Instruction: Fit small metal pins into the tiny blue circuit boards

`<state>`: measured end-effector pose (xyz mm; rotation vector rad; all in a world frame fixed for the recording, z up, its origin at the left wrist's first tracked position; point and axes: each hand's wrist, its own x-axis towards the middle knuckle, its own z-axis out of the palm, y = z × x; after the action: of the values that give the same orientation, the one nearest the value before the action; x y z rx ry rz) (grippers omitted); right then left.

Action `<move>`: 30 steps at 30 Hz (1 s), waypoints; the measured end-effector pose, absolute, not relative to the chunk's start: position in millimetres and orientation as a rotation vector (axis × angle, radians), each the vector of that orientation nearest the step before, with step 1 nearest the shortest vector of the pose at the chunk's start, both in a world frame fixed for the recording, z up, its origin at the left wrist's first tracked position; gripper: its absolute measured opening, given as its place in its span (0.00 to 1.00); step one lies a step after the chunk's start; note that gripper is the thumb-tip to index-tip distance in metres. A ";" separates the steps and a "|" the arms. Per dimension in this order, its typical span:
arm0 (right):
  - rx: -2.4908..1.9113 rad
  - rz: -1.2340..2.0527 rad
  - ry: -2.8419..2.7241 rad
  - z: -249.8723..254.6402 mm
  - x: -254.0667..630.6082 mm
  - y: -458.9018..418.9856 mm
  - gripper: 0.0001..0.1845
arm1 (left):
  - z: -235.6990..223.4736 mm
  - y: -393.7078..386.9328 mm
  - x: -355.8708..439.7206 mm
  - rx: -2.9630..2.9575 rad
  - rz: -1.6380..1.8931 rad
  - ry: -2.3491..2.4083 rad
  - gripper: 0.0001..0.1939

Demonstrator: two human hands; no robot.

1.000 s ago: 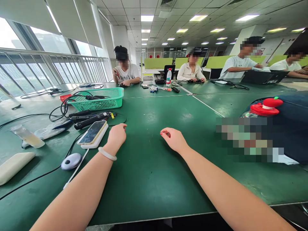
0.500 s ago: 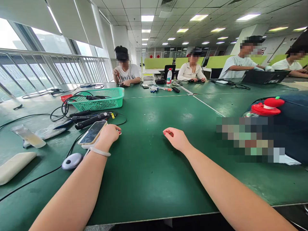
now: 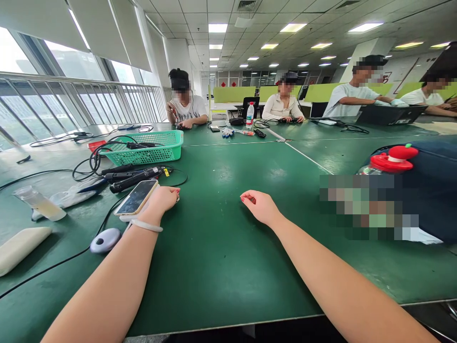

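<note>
My left hand (image 3: 161, 200) lies on the green table (image 3: 221, 247) with its fingers curled over the right end of a phone (image 3: 136, 197), which rests on a white power bank (image 3: 124, 217). A pale bracelet sits on that wrist. My right hand (image 3: 260, 206) rests on the table mat about a hand's width further right. Its fingers are loosely curled under and hold nothing.
Left of the phone lie black tools with cables (image 3: 132, 177), a green mesh basket (image 3: 150, 147), a grey mouse-like puck (image 3: 105, 239), a clear bottle (image 3: 38, 202) and a cream pad (image 3: 21, 242). A red-capped bottle (image 3: 391, 160) stands at right. Several people sit at the far side.
My left hand has moved left across the mat and now closes on the end of the phone and power bank. My right hand has hardly moved.
</note>
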<state>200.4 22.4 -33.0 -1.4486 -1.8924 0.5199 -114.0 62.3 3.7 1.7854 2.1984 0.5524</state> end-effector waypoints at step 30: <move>-1.345 0.482 -2.216 -29.9 189.5 16.7 0.11 | -4.1 9.9 -2.7 1.492 0.854 1.099 0.16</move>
<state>189.5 16.7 -29.9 -1.3454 -2.2160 0.4823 -2.7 9.9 -4.1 1.4915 1.0994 0.8540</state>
